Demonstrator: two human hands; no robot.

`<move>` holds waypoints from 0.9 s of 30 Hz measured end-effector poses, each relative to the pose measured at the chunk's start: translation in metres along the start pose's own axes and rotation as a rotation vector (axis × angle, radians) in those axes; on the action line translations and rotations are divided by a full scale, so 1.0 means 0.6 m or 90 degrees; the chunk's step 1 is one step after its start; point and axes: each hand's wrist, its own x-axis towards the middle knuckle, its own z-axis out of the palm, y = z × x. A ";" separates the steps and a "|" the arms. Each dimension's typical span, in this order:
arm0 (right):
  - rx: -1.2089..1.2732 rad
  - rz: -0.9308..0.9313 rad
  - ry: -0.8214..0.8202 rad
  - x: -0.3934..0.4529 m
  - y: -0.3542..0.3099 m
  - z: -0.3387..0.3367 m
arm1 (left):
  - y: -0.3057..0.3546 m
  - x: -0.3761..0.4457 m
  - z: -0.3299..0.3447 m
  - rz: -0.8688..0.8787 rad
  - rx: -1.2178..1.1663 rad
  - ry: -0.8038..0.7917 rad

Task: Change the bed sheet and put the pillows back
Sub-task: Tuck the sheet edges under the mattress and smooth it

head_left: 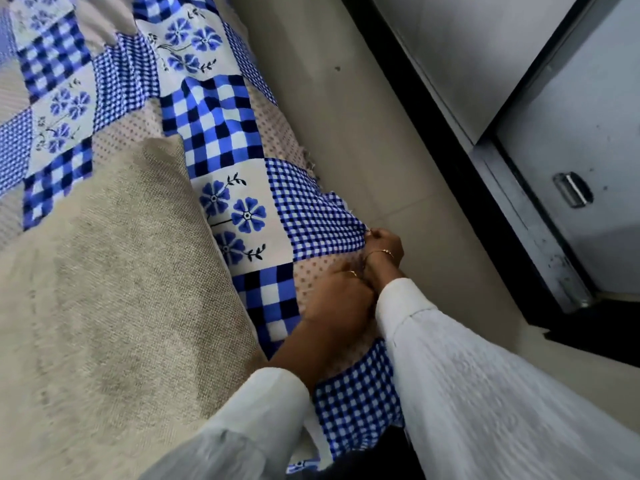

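At the bed's edge, right hand pinching the bed sheet, left hand gripping it too

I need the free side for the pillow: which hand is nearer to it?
Left. The left hand rests on the sheet just right of the pillow; the right hand pinches the sheet's edge farther away, by the floor.
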 end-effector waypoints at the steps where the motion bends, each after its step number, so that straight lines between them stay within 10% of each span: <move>1: -0.026 -0.029 0.020 -0.002 -0.004 -0.007 | 0.005 0.007 -0.001 0.015 0.001 0.022; 8: -0.103 -0.110 0.061 0.043 0.011 -0.050 | 0.029 0.070 -0.001 0.071 0.000 -0.040; 15: -0.141 -0.040 -0.223 0.044 0.042 -0.021 | 0.013 0.085 0.018 0.051 0.002 -0.114; 21: 0.007 -0.003 0.035 -0.070 0.106 -0.112 | 0.014 0.099 0.013 0.098 0.117 -0.224; 27: 0.029 -0.035 -0.182 -0.226 0.185 -0.146 | 0.021 0.135 0.031 0.146 0.213 -0.433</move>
